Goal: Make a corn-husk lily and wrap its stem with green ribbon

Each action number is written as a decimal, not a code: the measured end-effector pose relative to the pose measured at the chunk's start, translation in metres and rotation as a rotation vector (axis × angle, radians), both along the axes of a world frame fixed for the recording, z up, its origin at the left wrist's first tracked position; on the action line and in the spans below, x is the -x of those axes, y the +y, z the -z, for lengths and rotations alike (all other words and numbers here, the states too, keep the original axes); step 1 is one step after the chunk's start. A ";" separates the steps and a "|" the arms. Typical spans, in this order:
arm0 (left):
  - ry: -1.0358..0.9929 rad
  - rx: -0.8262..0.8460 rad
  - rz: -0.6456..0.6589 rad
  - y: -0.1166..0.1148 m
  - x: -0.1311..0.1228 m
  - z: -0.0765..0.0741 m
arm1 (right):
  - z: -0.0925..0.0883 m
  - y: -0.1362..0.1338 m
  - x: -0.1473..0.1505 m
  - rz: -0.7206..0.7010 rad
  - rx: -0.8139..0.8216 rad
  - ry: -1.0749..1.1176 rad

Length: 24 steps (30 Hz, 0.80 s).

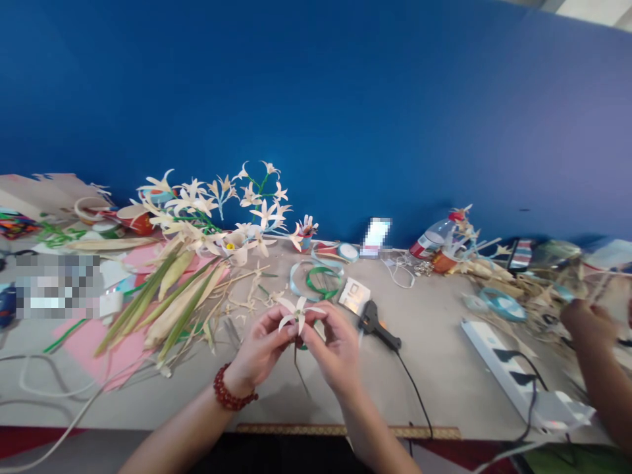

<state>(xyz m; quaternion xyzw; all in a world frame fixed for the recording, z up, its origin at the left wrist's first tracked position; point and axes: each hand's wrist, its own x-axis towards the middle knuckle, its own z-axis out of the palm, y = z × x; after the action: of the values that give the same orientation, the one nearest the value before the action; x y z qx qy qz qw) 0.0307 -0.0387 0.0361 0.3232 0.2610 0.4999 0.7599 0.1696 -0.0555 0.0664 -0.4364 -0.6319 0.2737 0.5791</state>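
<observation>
A small white artificial flower (299, 315) with narrow pointed petals is pinched between both my hands over the front middle of the table. My left hand (264, 345), with a red bead bracelet (231, 390) at the wrist, grips it from the left. From the other side, the fingers of my right hand (333, 342) close on it. A thin stem hangs below the flower; the exact grip at its base is hidden by my fingers. Just right of my right hand lies a black glue gun (379, 326), its cord trailing toward the table edge.
Finished flower sprays (197, 210) stand at back left, above corn husks (172, 303) on pink paper (99, 342). Green ribbon (323, 282) lies behind my hands. A power strip (518, 375) sits at right, near another person's hand (590, 322). A bottle (434, 237) leans at the back.
</observation>
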 end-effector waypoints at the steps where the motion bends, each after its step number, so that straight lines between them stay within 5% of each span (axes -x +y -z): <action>1: -0.007 0.005 0.003 0.000 0.000 0.000 | 0.000 0.000 0.000 0.005 0.012 0.006; 15: -0.001 -0.050 -0.041 0.002 0.005 -0.001 | -0.002 -0.005 0.000 -0.015 0.037 0.011; 24: -0.095 0.019 0.053 0.004 0.007 0.002 | 0.001 -0.003 0.001 -0.059 0.049 0.026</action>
<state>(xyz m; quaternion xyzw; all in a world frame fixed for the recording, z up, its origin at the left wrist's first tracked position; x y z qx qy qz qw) 0.0235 -0.0346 0.0345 0.2984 0.2207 0.4921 0.7874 0.1690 -0.0582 0.0650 -0.4281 -0.6300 0.3117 0.5681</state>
